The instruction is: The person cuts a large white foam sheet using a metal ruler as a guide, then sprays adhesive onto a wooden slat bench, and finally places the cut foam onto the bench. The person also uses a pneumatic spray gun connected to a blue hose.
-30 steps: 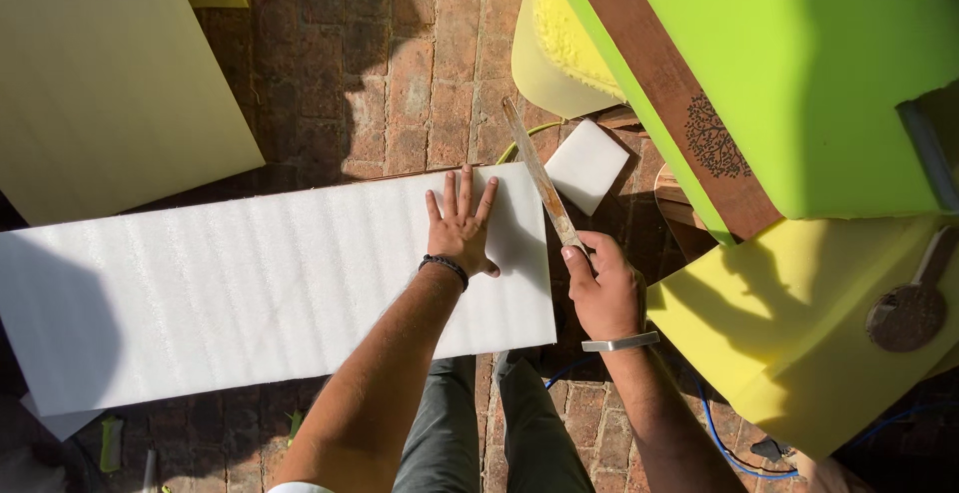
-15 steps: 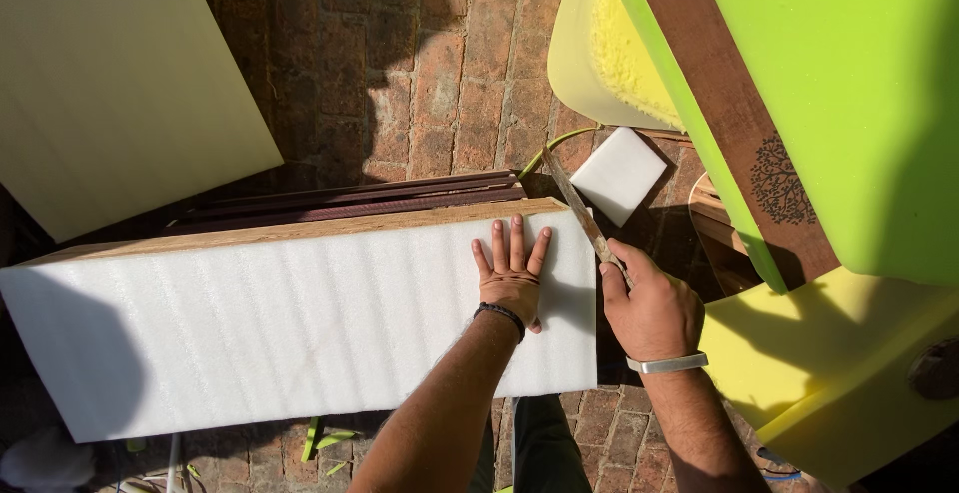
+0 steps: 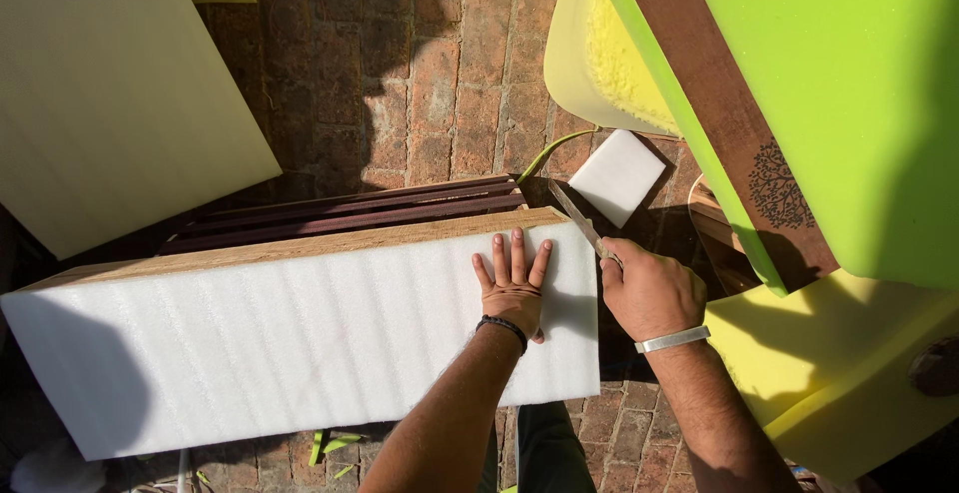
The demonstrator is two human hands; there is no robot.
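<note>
- Since a moment ago, the white ribbed foam sheet (image 3: 280, 343) sits closer, left hand (image 3: 513, 288) staying flat on it, fingers spread.
- Right hand (image 3: 649, 293) grips thin metal blade (image 3: 577, 215) at sheet's edge.
- Red brick paving (image 3: 440, 63) underneath, green-yellow foam blocks (image 3: 849, 103) alongside.

The foam sheet (image 3: 300, 343) is white with faint ribbed stripes. The small foam square (image 3: 617, 176) is white too. The brick floor (image 3: 440, 63) is reddish brown. The big foam block (image 3: 849, 83) is lime green, crossed by a brown plank (image 3: 719, 103) bearing a dark tree pattern. The left wristband (image 3: 502, 326) is black, the right bracelet (image 3: 671, 339) silver.
</note>
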